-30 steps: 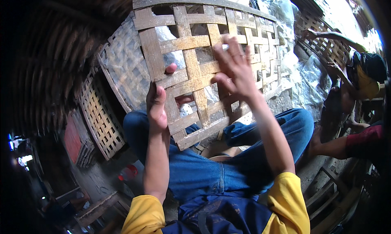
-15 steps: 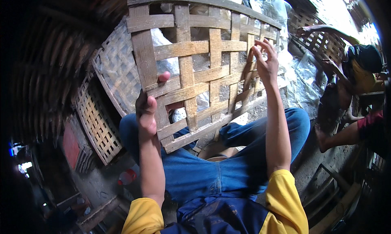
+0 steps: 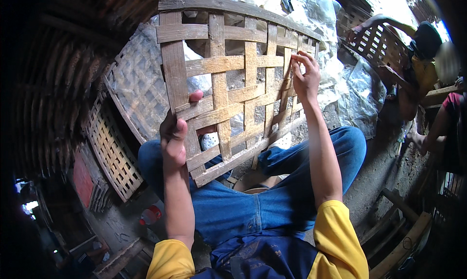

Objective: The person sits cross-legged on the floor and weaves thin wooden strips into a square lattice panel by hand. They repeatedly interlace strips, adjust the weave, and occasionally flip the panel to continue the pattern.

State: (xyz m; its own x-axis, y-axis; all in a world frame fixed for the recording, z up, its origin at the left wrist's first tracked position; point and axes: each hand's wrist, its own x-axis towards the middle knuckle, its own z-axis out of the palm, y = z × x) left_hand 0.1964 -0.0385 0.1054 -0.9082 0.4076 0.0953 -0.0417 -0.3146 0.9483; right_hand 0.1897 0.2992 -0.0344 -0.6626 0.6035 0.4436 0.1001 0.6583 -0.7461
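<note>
A woven panel of flat wooden or bamboo strips (image 3: 221, 104), framed by thicker slats, stands tilted over my lap. My left hand (image 3: 176, 138) grips its left edge, with the thumb on the near face and fingertips showing through the gaps. Toward the panel's right end, my right hand (image 3: 306, 79) has its thumb and fingers drawn together at an upright strip. Whether anything small is pinched there, I cannot make out. The hand's shadow falls across the strips below it.
More woven panels (image 3: 114, 150) lean at the left, beside a red-capped bottle (image 3: 152, 214). Clear plastic sheeting (image 3: 357, 94) lies behind the panel. At right, a co-worker's arm (image 3: 379, 21) reaches over another panel (image 3: 377, 45); wooden frames (image 3: 401, 245) lie near me.
My right hand has shifted slightly left and down, its fingertips now closer to the strip. The panel's right end has come left a little. My left hand keeps its grip.
</note>
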